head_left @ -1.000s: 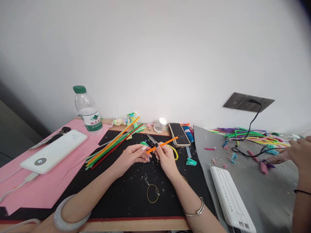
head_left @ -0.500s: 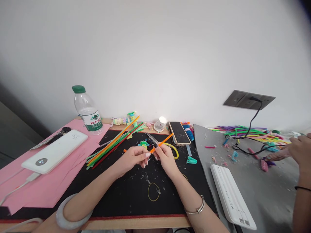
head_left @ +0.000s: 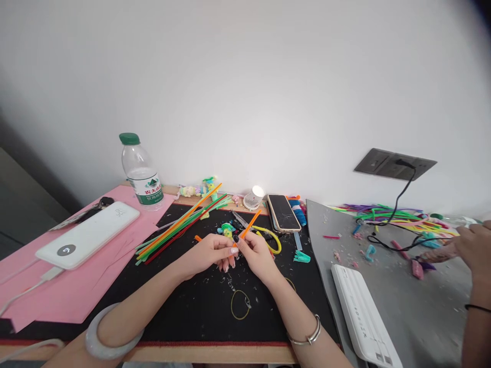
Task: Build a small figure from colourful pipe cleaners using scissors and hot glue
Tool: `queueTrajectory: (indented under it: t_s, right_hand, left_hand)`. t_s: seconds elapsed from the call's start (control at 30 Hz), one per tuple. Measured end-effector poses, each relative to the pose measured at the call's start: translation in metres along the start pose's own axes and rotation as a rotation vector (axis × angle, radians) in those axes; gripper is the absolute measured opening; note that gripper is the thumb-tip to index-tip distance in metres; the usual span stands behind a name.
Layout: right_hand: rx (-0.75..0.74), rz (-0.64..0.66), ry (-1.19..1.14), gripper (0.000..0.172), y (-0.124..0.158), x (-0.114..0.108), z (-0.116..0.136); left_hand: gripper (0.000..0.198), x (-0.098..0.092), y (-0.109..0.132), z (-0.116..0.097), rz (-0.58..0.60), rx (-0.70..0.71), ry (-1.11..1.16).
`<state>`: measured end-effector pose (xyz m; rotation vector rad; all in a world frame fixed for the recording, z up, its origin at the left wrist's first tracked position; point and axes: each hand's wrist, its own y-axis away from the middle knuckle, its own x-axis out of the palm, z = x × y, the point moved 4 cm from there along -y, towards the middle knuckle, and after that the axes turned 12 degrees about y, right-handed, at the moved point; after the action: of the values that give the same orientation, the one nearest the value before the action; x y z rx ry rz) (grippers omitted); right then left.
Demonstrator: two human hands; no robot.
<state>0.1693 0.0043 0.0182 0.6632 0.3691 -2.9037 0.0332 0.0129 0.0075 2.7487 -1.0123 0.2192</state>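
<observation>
An orange pipe cleaner (head_left: 251,223) is pinched between my two hands above the black mat (head_left: 199,306). The fingers of my left hand (head_left: 215,251) are closed at its lower end. My right hand (head_left: 255,253) grips it with thumb and forefinger, and the free end slants up to the right. Just behind my hands lie scissors (head_left: 278,243) with yellow handles, partly covered by my right hand. A small green and yellow fuzzy piece (head_left: 227,229) rests behind my left fingers. To the left is a bundle of coloured pipe cleaners (head_left: 178,225).
A water bottle (head_left: 141,174) and a white power bank (head_left: 90,235) stand on pink paper at left. A phone (head_left: 284,213), a paper cup (head_left: 253,197) and a teal clip (head_left: 302,256) lie behind. At right, another person's hand (head_left: 475,250) works near a second power bank (head_left: 364,314).
The orange pipe cleaner's free end has swung to a steeper angle, showing less length. My right hand has shifted slightly left and down, closer to my left.
</observation>
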Motion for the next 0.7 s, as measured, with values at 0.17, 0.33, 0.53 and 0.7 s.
queueTrajectory:
  t_s: [0.17,0.33,0.53,0.7]
  right_hand:
    - [0.038,-0.041,-0.096,0.030,0.000,-0.002,-0.004]
    - [0.018,-0.036,-0.028,0.030,0.001,-0.001,-0.003]
    - [0.071,-0.275,0.380,0.015,-0.002,-0.026,-0.010]
    - [0.187,-0.188,0.854,0.031,-0.001,-0.038,-0.020]
  left_hand:
    - [0.027,0.000,0.000,0.002,-0.002,-0.016,0.002]
    - [0.026,0.003,0.000,-0.001,-0.014,-0.015,0.026]
    - [0.026,-0.008,0.000,-0.013,-0.257,0.139,0.022]
    - [0.025,-0.028,0.003,-0.014,-0.540,0.272,0.007]
